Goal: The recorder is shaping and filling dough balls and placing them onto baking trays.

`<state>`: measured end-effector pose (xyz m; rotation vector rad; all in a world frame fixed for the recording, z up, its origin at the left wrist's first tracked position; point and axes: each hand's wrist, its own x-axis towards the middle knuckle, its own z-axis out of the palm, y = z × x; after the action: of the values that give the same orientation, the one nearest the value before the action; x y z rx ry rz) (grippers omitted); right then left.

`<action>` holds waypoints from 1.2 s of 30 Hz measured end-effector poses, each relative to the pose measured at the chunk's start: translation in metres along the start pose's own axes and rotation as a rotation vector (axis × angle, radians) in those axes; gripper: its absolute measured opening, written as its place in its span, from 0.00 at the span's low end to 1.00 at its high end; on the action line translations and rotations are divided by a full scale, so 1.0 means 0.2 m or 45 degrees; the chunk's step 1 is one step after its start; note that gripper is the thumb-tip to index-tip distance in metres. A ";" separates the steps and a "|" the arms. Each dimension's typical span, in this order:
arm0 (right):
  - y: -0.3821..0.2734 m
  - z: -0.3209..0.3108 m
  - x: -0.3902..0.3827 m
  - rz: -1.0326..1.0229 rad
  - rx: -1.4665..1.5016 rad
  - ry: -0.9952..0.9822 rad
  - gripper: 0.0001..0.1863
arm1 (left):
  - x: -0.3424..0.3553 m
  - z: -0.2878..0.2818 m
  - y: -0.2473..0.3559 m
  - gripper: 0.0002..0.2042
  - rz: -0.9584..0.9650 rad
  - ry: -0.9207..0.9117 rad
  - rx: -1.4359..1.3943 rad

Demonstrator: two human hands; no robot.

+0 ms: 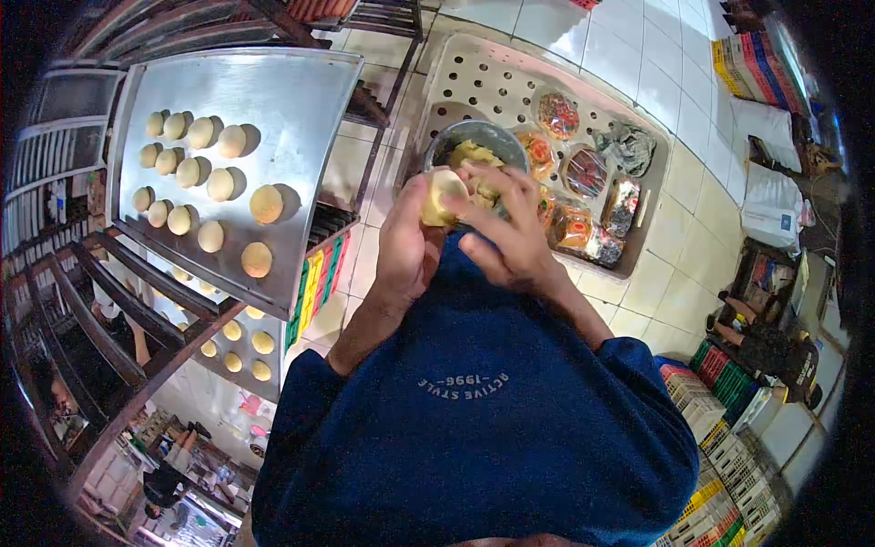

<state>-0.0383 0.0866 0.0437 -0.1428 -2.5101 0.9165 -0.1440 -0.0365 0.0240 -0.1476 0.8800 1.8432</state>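
Observation:
My left hand is wrapped round a pale yellow piece of dough, cupping it from the left and below. From the other side my right hand has its fingers bent over the same dough, pressing at its edge. Just beyond the hands sits a grey bowl with a soft yellow mass in it, partly hidden by my fingers. To the left, a metal baking tray carries several round dough balls in rows.
The bowl stands in a perforated beige plastic crate beside several wrapped pastries. A dark metal rack holds the baking tray, with another loaded tray below. Stacked crates and a person are at the right.

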 end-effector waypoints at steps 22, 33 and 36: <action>0.03 0.09 -0.02 0.017 -0.312 0.055 0.23 | -0.04 -0.01 -0.01 0.19 0.073 0.023 -0.078; -0.02 0.12 -0.05 0.484 0.874 0.252 0.22 | 0.01 -0.04 -0.06 0.23 0.151 0.072 -0.136; 0.04 0.07 -0.05 0.375 0.583 0.124 0.23 | 0.00 -0.05 -0.03 0.22 -0.001 0.068 -0.061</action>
<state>-0.0360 0.0811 0.0257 -0.4033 -2.1582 1.5357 -0.1417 -0.0415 0.0127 -0.2280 0.8726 1.8678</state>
